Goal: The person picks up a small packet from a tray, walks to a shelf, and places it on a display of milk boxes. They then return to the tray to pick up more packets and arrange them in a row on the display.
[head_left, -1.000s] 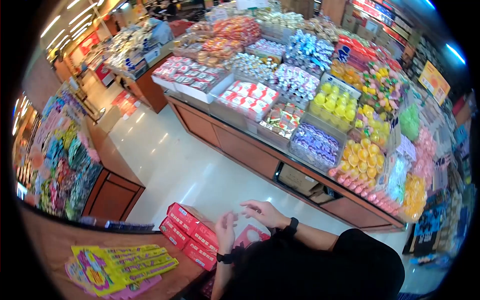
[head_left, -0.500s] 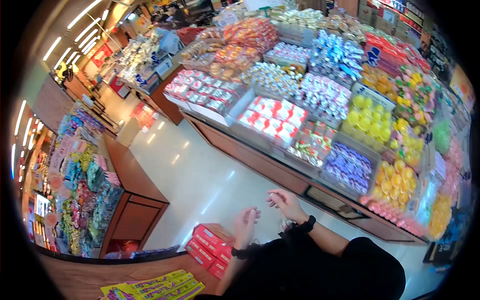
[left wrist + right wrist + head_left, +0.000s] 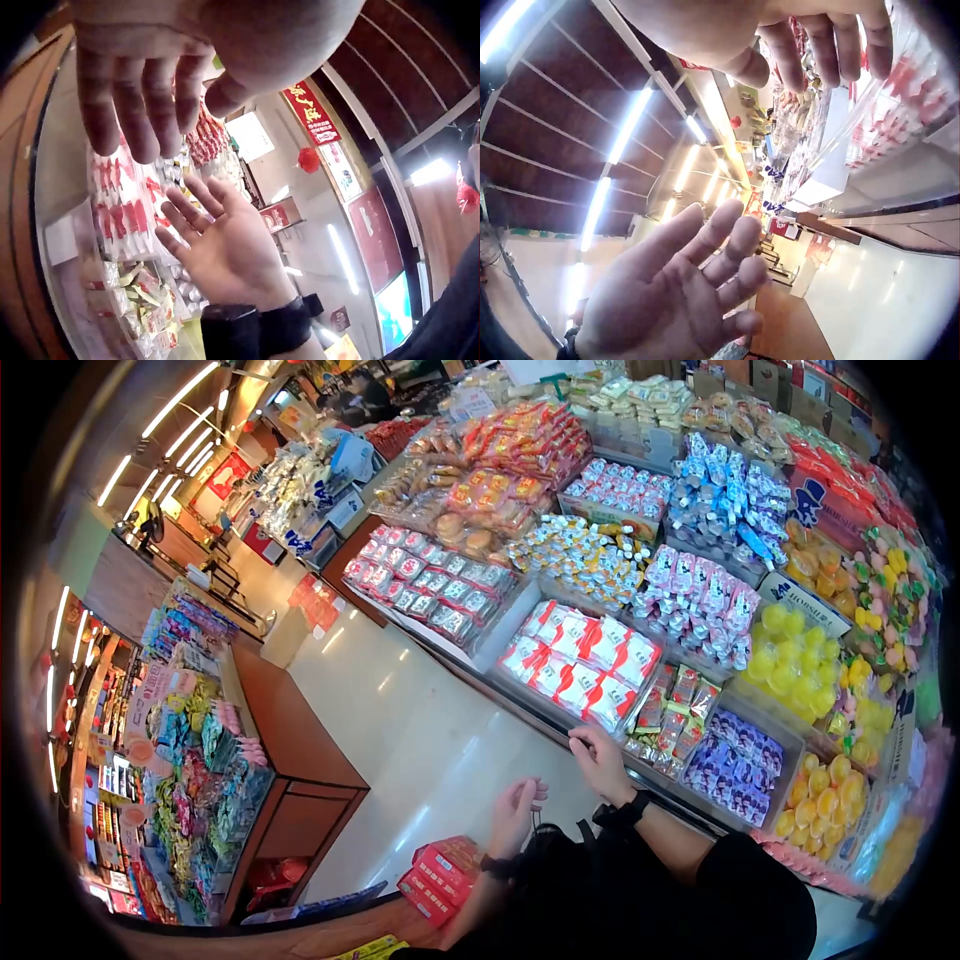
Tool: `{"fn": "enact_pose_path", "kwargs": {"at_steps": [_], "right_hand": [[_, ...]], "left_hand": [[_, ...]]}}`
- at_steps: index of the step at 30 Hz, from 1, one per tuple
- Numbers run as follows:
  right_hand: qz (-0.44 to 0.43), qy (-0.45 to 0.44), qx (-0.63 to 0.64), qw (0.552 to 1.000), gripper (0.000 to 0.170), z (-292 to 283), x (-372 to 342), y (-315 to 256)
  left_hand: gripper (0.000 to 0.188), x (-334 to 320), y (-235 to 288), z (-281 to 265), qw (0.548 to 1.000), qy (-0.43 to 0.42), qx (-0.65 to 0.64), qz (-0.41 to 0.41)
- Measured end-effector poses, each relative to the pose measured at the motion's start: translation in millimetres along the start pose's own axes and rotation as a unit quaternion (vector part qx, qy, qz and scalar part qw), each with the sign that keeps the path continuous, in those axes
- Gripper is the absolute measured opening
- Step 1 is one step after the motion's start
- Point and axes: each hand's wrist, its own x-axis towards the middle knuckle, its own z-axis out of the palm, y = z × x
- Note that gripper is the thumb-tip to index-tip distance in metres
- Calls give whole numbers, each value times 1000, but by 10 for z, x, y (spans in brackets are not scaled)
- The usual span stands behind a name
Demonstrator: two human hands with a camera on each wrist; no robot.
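Both hands are raised in front of the body and hold nothing. In the head view the left hand (image 3: 513, 820) is over the aisle floor, its fingers loosely bent. The right hand (image 3: 602, 765) is further forward, overlapping the counter's front edge just below the bin of red-and-white packets (image 3: 580, 660). Small red and green packets (image 3: 675, 715) fill the bin to its right. The left wrist view shows the right hand (image 3: 232, 247) with fingers spread and palm showing. From the right wrist, the left hand (image 3: 679, 292) appears palm up with relaxed fingers.
Purple packets (image 3: 735, 765), yellow cups (image 3: 790, 660) and orange cups (image 3: 825, 800) fill bins at the right. Red boxes (image 3: 440, 880) stand low beside the left forearm. Another wooden display counter (image 3: 310, 760) is across the pale aisle floor (image 3: 415, 740).
The candy counter has come closer in the head view, and the red boxes and yellow packets have slid down toward the bottom edge. The right hand now overlaps the counter's edge. Both hands remain empty.
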Motion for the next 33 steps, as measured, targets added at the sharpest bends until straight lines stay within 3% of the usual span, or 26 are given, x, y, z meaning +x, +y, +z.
{"fn": "enact_pose_path", "kwargs": {"at_steps": [5,7,10,15,19,21,25,27,29,30,31,32,33], "right_hand": [[10,39,-15,999,23,-22,251,202],[45,50,-14,998,24,-48,349,181],[32,84,-9,996,25,-51,528,138],[106,95,-96,985,42,4,934,277],[70,146,-199,967,49,112,1286,422],[91,182,-181,962,48,161,1420,455],[155,209,-180,949,48,220,1572,431],[125,223,-274,927,47,252,1548,588],[99,229,-319,914,44,264,1521,783],[150,192,-269,932,44,231,1549,605],[174,183,-241,937,44,230,1581,487],[136,193,-255,938,45,232,1527,650],[124,193,-274,934,46,231,1462,786]], "left_hand": [[28,446,51,78,997,-64,-11,-50],[28,665,80,124,997,-73,-9,-36],[28,1089,142,127,991,-126,-20,-49],[26,1926,419,150,979,-204,9,2],[32,2692,469,236,957,-262,92,86],[36,2945,478,363,944,-283,127,112],[46,3285,155,730,935,-318,116,106],[45,3319,111,846,933,-319,120,111],[44,3303,73,915,947,-293,106,76],[43,3340,61,904,956,-267,101,67],[41,3344,84,884,954,-286,90,30],[40,3350,87,872,951,-298,78,-4],[36,3376,157,851,934,-301,180,66]]}}
